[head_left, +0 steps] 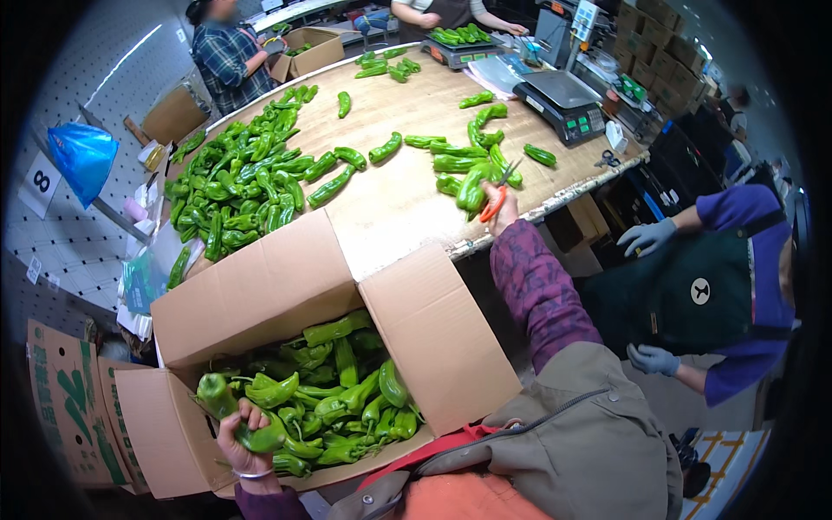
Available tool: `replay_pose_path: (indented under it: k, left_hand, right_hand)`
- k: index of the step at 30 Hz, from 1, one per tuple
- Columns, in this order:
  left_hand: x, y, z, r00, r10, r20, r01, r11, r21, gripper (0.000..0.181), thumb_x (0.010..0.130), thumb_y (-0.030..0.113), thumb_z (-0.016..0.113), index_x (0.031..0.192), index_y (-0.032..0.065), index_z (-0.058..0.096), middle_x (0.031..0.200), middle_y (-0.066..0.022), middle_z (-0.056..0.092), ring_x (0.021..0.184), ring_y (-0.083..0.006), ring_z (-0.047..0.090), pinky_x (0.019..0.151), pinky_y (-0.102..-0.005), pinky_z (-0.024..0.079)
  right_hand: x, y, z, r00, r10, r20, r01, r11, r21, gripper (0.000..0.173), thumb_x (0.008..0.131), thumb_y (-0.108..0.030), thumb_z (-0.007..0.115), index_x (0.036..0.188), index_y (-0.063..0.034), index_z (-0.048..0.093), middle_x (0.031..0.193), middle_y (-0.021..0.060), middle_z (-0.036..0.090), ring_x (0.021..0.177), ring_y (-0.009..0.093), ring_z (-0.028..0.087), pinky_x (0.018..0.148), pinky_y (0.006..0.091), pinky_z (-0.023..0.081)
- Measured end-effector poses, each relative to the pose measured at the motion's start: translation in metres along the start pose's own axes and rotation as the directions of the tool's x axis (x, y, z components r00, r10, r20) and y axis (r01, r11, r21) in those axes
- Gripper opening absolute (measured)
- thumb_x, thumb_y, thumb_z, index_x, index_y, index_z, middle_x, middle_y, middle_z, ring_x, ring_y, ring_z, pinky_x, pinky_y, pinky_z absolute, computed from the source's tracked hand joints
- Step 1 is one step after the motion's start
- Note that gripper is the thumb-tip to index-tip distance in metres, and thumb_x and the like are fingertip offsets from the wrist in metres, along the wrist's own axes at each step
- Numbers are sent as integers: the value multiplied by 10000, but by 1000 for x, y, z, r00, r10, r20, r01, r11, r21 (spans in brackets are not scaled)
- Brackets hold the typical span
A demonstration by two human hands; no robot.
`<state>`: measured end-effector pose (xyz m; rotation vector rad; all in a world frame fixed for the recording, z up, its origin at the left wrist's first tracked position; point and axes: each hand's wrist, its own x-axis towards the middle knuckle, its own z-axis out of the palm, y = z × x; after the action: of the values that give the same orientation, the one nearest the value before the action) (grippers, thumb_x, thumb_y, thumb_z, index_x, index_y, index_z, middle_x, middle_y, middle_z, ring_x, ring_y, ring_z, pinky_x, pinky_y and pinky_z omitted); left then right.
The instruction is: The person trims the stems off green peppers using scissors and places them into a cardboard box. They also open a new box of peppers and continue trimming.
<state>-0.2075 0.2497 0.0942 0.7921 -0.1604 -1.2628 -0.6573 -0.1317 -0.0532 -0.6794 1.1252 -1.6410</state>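
My left hand (pixel 246 434) grips a green pepper (pixel 261 437) over an open cardboard box (pixel 253 286). Long green peppers (pixel 351 396) fill much of the box, several with stems on. Out over the wooden table (pixel 403 214), my right hand (pixel 504 209) holds scissors (pixel 495 204) with orange handles, blades pointing away from me. A green pepper (pixel 473 188) lies at that hand's fingers; whether it is held too, I cannot tell. More peppers (pixel 457 162) lie loose just beyond the blades.
A large heap of peppers (pixel 240 182) covers the table's left side. Digital scales (pixel 564 104) stand at the right edge, near small scissors (pixel 607 158). A gloved co-worker (pixel 682 286) stands close on my right. Two people (pixel 227 58) are across the table.
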Motion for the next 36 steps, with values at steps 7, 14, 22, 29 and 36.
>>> replay_pose_path:
  k: [7, 14, 22, 29, 36]
  left_hand:
    - [-79, 24, -76, 930, 353, -107, -355, 935, 1, 552, 834, 107, 460, 1372, 51, 346, 833, -54, 382, 644, -124, 401, 570, -263, 397]
    - [-180, 17, -142, 792, 530, -305, -602, 761, -242, 408, 827, 85, 464, 1232, 52, 425, 735, -24, 355, 573, -104, 364, 530, -248, 324]
    - [-308, -67, -260, 542, 501, -675, -786, 586, -196, 310, 840, 148, 523, 1138, 70, 494, 754, -27, 429, 616, -108, 405, 599, -254, 363]
    - [-378, -301, -317, 310, 17, -951, -698, 682, -216, 164, 797, 163, 596, 899, 84, 494, 684, -43, 490, 585, -150, 474, 597, -317, 431]
    - [-400, -481, -293, 136, -458, -879, -830, 432, -354, 144, 787, 135, 638, 856, 115, 513, 702, -22, 485, 556, -139, 465, 499, -303, 435]
  right_hand:
    - [82, -2, 19, 987, -58, 153, 93, 967, -236, 316, 879, -184, 610, 1118, -30, 473, 824, 110, 561, 628, 196, 559, 578, 327, 496]
    - [-102, -59, 187, 646, 299, 702, 250, 787, -564, 329, 883, -209, 572, 1174, -59, 542, 773, 36, 588, 551, 68, 453, 456, 197, 364]
    - [-185, 25, 217, 367, 189, 911, 726, 555, -407, 397, 905, -191, 569, 1277, -68, 505, 839, 13, 575, 664, 72, 490, 524, 203, 378]
    - [-160, 54, 255, 309, 167, 936, 872, 344, -349, 393, 926, -132, 570, 1297, -63, 462, 1194, 110, 569, 1042, 203, 557, 895, 304, 455]
    - [-150, 80, 277, 252, 261, 932, 881, 337, -333, 397, 926, -143, 563, 1300, -60, 459, 1224, 117, 554, 1064, 228, 556, 923, 333, 448]
